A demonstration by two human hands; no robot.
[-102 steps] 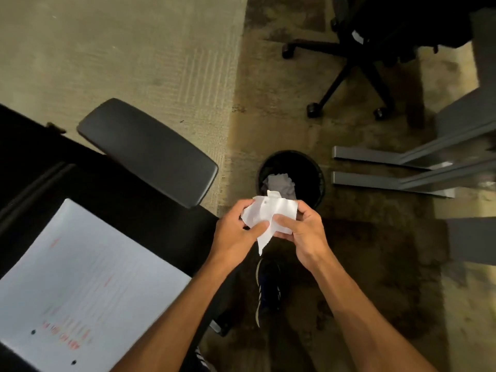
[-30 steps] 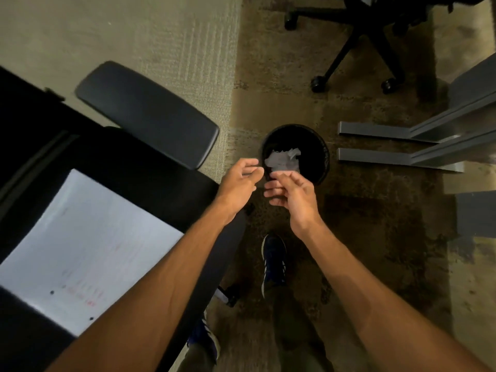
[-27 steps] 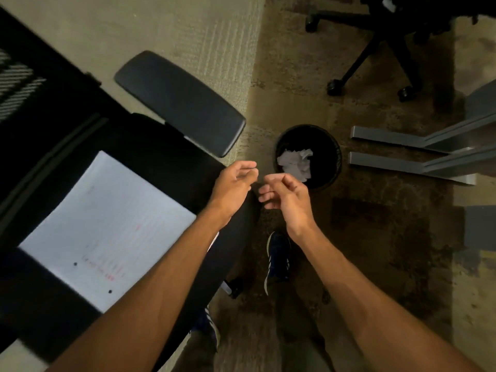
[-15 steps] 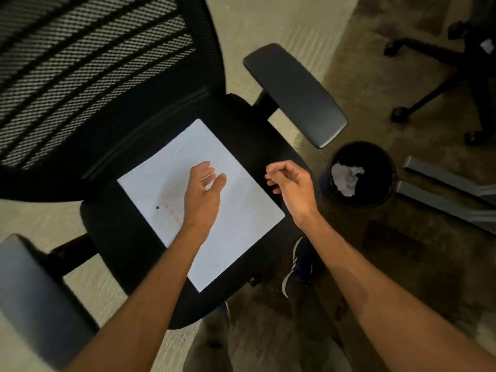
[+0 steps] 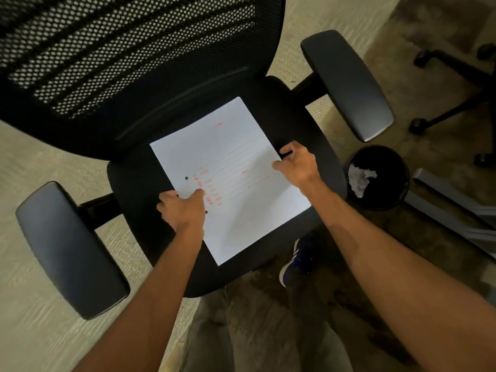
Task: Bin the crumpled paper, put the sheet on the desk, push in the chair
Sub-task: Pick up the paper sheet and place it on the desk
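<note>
A white sheet (image 5: 233,167) with red print and black dots lies on the seat of the black mesh-backed office chair (image 5: 134,183). My left hand (image 5: 182,208) is at the sheet's left edge, thumb on top and fingers curled at the edge. At the right edge, my right hand (image 5: 295,163) pinches the paper with its thumb on the sheet. The crumpled paper (image 5: 361,179) lies inside the round black bin (image 5: 397,162) on the floor, right of the chair.
The chair's two padded armrests (image 5: 349,81) stick out on either side of the seat. Grey desk legs (image 5: 451,200) run along the floor beyond the bin. Another chair's wheeled base (image 5: 451,108) stands at the upper right. My shoe (image 5: 300,259) is under the seat's front edge.
The crumpled paper left my hands and dropped into the bin. My view swung left to the chair, and both hands moved onto the sheet's edges and took hold of it.
</note>
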